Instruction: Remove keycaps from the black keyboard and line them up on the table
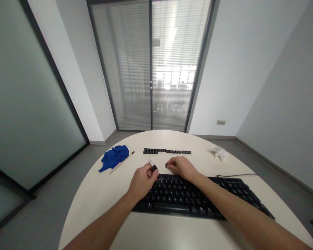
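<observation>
Keyboard (186,199): black, flat on the pale round bench (151,232), long side toward the wearer, from below the bench's middle out toward 4 o'clock; the right forearm crosses above it.
Left hand (143,178): at the keyboard's 10 o'clock corner, fingers closed around a wire tool (154,168), its black body gripped and its 2 thin wire ends pointing toward 11 o'clock.
Right hand (182,167): just past the keyboard's 12 o'clock edge, fingertips pinched on 1 small black keycap (166,165); whether it touches the bench, I cannot tell.
Pale marks (161,179): on the keyboard beside the left hand, too small to make out.
Key row (172,151): loose black caps lined up at 12 o'clock, doubled at its 9 o'clock end.
Blue cloth (116,157): crumpled at 10 o'clock.
Brush (121,164): just beside the cloth, dark head toward 1 o'clock.
White tissue (219,153): crumpled at 2 o'clock.
Cable (237,174): runs from the keyboard's far edge toward 3 o'clock.
</observation>
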`<state>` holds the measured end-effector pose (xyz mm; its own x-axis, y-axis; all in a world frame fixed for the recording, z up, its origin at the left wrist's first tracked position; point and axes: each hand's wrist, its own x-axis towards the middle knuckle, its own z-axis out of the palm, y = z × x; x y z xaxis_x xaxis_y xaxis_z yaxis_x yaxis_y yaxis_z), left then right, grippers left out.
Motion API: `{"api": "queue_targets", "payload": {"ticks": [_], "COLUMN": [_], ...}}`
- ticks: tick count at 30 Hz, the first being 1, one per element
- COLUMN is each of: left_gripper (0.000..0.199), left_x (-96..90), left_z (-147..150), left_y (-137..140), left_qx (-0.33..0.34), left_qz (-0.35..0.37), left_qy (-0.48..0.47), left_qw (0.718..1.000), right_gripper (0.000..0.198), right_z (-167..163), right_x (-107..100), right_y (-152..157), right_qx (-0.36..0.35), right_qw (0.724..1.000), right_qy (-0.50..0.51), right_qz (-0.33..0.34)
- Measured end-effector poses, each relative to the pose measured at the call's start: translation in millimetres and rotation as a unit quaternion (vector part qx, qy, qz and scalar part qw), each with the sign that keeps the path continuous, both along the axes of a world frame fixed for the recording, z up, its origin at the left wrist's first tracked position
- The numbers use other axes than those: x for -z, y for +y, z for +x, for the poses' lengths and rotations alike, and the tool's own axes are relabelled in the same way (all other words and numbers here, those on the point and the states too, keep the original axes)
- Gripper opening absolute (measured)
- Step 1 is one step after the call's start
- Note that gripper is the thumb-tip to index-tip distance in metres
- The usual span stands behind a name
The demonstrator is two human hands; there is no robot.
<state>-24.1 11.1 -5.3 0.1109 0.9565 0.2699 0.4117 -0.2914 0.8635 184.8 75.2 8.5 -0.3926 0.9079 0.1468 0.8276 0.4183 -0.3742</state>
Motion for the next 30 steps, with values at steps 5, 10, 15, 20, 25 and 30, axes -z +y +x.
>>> {"api": "queue_targets", "payload": {"ticks": [5,10,15,20,25,30], "left_gripper": [0.019,0.018,0.019,0.02,0.019,0.019], "left_x": [0.1,-0.3,-3.4,-8.6,-7.7,-6.1], "left_z": [0.0,0.5,1.2,1.9,1.2,1.3], "left_y": [0.5,0.7,-0.2,-3.3,-3.5,-1.6], "left_qx": [-0.001,-0.001,0.0,-0.004,-0.011,-0.004], "left_qz": [-0.002,-0.002,-0.005,-0.002,0.0,-0.003], "left_qy": [0.006,0.004,0.0,0.01,0.022,0.031], "left_qw": [1.0,1.0,1.0,1.0,1.0,1.0], "right_gripper": [0.023,0.028,0.032,0.031,0.032,0.032], "right_z": [-20.6,-39.0,-50.9,-50.3,-50.0,-51.3], "right_x": [-6.5,-5.6,-2.4,-0.3,0.2,1.8], "right_y": [23.5,42.1,45.7,42.3,43.9,45.6], "right_qx": [0.057,0.084,0.084,0.079,0.079,0.078], "right_qw": [0.988,0.98,0.976,0.977,0.978,0.98], "right_qy": [-0.137,-0.174,-0.188,-0.18,-0.177,-0.17], "right_qz": [0.044,0.055,0.068,0.077,0.073,0.076]}}
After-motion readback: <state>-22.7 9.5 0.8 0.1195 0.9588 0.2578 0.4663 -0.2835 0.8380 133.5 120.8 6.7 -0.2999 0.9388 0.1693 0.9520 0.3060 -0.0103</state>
